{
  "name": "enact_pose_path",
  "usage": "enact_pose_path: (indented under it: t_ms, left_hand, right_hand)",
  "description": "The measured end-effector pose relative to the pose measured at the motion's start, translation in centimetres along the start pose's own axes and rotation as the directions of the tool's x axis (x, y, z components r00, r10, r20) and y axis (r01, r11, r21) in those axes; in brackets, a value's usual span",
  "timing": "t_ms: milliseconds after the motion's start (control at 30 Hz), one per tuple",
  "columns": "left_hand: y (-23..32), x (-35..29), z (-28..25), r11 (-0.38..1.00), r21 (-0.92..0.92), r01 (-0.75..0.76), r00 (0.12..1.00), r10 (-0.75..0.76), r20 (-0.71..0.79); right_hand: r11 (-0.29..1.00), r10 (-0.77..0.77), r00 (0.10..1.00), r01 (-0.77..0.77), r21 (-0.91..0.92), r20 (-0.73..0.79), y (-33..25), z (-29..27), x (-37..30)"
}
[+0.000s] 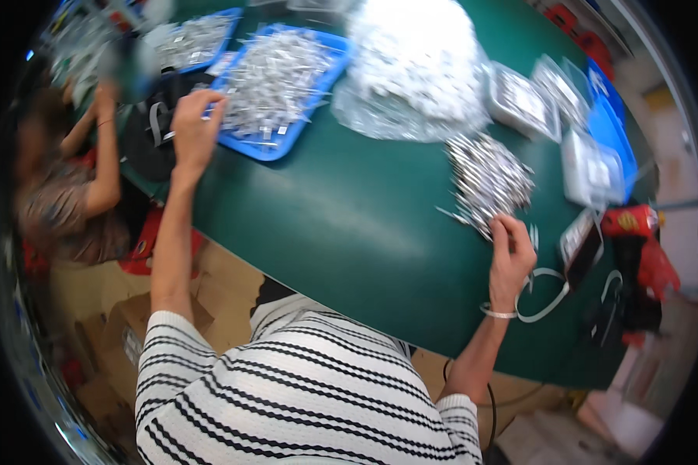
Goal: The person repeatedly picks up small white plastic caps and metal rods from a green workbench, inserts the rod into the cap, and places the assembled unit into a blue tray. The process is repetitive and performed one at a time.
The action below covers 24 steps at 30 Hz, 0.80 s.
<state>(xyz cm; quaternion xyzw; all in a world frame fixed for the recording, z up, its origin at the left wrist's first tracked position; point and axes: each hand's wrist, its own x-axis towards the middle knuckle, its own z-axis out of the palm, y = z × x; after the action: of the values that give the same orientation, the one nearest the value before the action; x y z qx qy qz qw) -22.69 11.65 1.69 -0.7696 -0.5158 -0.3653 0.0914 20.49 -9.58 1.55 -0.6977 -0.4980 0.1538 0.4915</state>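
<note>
My left hand [196,130] is at the left edge of a blue tray [275,151], its fingers curled together. A small pale bit shows at the fingertips, too blurred to name. Heaped in the tray are many small clear-and-silver pieces [275,85]. On the right, my right hand [512,252] pinches at the near edge of a pile of slim, shiny metal pieces [490,178]. Whatever lies between its thumb and forefinger is too small to make out. One slim piece lies apart at the pile's left.
A large clear bag of white parts [415,62] lies beyond the pile on the green table [318,225]. Clear plastic boxes [523,101] stand at the right, near a red bottle-like object [630,222] and a white cable [547,314]. Another person [77,186] works at the left.
</note>
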Motion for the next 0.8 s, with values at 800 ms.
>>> enact_pose_path:
  t_ms: [800]
  left_hand:
    - [19.4, 5.0, 14.3, 0.895, -0.409, -0.177, 0.908, 0.309, 0.284]
  right_hand:
    - [0.999, -0.036, 0.987, 0.034, 0.011, 0.157, -2.7, 0.7, 0.5]
